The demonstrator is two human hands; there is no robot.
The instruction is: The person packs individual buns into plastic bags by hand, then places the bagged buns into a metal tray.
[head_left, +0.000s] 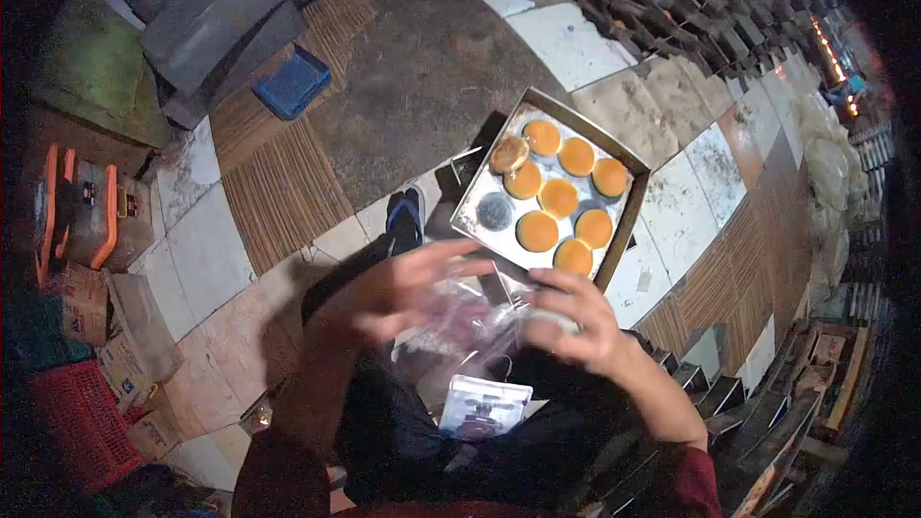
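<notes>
Since its film is limp, the clear, thin plastic bag (459, 318) seems spread between the blurred right hand (389, 293) and left hand (580, 326), their grip impossible to tell, with at least 9 round golden buns (558, 199) within reach in the square metal tray (625, 230).

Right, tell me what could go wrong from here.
The clear bag between the right hand and left hand looks thin, so it might tear or slip.

One bun overlaps its neighbor near the edge of the tray; a knock could tip it over.

The sandaled foot is close to the tray, so a careless shift might bump it and jostle the buns.
</notes>
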